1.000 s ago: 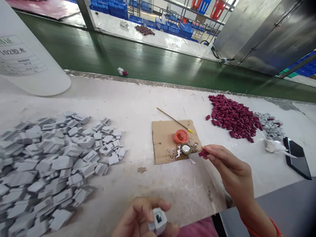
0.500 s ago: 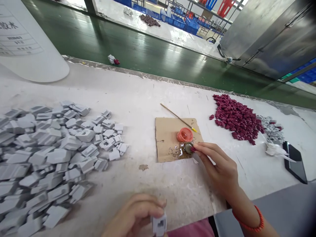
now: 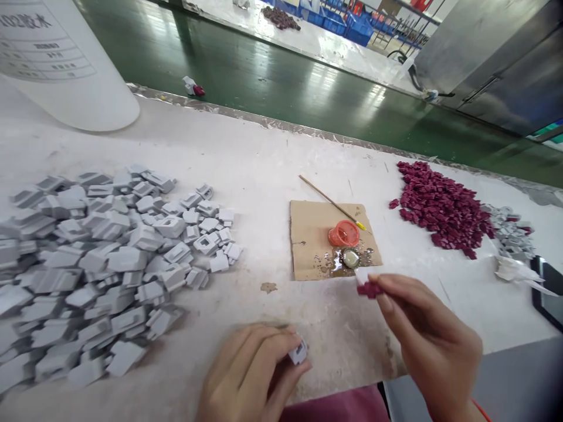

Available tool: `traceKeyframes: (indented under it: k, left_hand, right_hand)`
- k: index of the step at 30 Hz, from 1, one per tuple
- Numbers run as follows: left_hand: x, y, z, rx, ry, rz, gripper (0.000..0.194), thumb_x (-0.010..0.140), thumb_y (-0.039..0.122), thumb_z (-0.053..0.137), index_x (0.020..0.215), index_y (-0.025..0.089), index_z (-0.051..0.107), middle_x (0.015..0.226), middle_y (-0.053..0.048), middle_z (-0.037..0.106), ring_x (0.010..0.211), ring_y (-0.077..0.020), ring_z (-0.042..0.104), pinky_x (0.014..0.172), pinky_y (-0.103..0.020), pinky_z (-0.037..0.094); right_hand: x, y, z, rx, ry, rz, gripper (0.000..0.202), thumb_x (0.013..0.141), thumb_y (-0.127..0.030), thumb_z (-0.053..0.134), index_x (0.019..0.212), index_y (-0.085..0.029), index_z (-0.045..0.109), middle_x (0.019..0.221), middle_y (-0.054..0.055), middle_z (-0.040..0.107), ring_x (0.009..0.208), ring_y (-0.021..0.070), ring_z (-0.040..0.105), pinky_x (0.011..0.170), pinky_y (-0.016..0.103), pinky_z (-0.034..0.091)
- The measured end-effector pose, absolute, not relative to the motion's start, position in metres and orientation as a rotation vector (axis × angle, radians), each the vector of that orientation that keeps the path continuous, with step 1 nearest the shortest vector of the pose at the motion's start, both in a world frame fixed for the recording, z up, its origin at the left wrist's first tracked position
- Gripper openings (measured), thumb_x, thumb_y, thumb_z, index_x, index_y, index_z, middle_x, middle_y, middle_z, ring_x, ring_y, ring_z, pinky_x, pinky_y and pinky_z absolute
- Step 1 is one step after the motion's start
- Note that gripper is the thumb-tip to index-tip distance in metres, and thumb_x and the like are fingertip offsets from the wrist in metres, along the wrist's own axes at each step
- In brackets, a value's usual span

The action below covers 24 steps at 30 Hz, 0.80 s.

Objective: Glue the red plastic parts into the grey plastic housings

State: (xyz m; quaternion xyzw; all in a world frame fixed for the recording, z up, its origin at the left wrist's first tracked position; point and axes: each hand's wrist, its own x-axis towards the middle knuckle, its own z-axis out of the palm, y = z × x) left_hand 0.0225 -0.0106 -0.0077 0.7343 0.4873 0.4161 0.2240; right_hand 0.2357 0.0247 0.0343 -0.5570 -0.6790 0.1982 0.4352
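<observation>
My left hand (image 3: 255,372) is closed around a small grey plastic block (image 3: 298,350) with a recess in its visible face, near the table's front edge. Between thumb and fingertips, my right hand (image 3: 428,337) pinches a small maroon plastic piece (image 3: 370,289), held up to the right of the grey block and apart from it. Beyond the maroon piece lies a cardboard square (image 3: 303,261) wet with clear liquid. On it stand a red cup (image 3: 343,233) and a small round cap (image 3: 350,258) with liquid inside. A thin stick (image 3: 323,195) with a yellow end rests across the cardboard's far edge.
A heap of grey blocks (image 3: 118,258) covers the left side. Maroon pieces (image 3: 442,205) are piled at right, beside small grey parts (image 3: 510,231), crumpled tissue (image 3: 516,271) and a phone (image 3: 548,293). A white container (image 3: 74,99) stands far left, before a green conveyor belt (image 3: 264,88).
My right hand has drawn the maroon piece back from the cap toward me. My left hand has come further into view with the grey block, which is now turned. The view has shifted slightly.
</observation>
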Motion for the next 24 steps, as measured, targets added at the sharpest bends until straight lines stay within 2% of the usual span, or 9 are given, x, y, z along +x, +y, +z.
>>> traceKeyframes:
  k: [3, 11, 18, 24]
  left_hand:
    - [0.022, -0.011, -0.006, 1.992, 1.353, 1.134, 0.025, 0.076, 0.012, 0.073, 0.096, 0.022, 0.061, 0.081, 0.001, 0.072, 0.074, -0.0149, 0.068, 0.072, -0.023, 0.054]
    - [0.023, -0.013, -0.003, 1.981, 1.372, 1.073, 0.023, 0.081, 0.012, 0.07, 0.1, 0.02, 0.058, 0.083, -0.001, 0.072, 0.077, -0.0165, 0.067, 0.072, -0.028, 0.054]
    - [0.024, -0.012, -0.002, 1.952, 1.361, 1.095, 0.022, 0.081, 0.01, 0.068, 0.098, 0.021, 0.058, 0.082, -0.001, 0.072, 0.074, -0.0166, 0.067, 0.069, -0.028, 0.054]
    - [0.021, -0.011, -0.003, 1.956, 1.33, 1.102, 0.023, 0.079, 0.006, 0.068, 0.095, 0.021, 0.06, 0.084, 0.001, 0.074, 0.077, -0.0149, 0.068, 0.074, -0.024, 0.054]
  right_hand:
    - [0.216, 0.003, 0.031, -1.315, -1.723, 0.651, 0.032, 0.08, -0.003, 0.06, 0.103, -0.026, 0.067, 0.093, 0.002, 0.071, 0.08, 0.0155, 0.068, 0.069, 0.024, 0.061]
    - [0.189, -0.012, 0.02, -1.217, -1.768, 0.563, 0.032, 0.074, 0.001, 0.06, 0.097, -0.02, 0.067, 0.088, 0.003, 0.072, 0.08, 0.0141, 0.07, 0.071, 0.019, 0.061]
    - [0.193, -0.012, 0.017, -1.2, -1.902, 0.521, 0.035, 0.076, 0.001, 0.062, 0.103, -0.021, 0.067, 0.089, 0.006, 0.072, 0.08, 0.018, 0.07, 0.067, 0.026, 0.063]
    - [0.195, -0.01, 0.016, -1.06, -2.057, 0.542, 0.04, 0.08, 0.002, 0.06, 0.115, -0.017, 0.063, 0.096, 0.008, 0.072, 0.089, 0.0203, 0.07, 0.079, 0.031, 0.062]
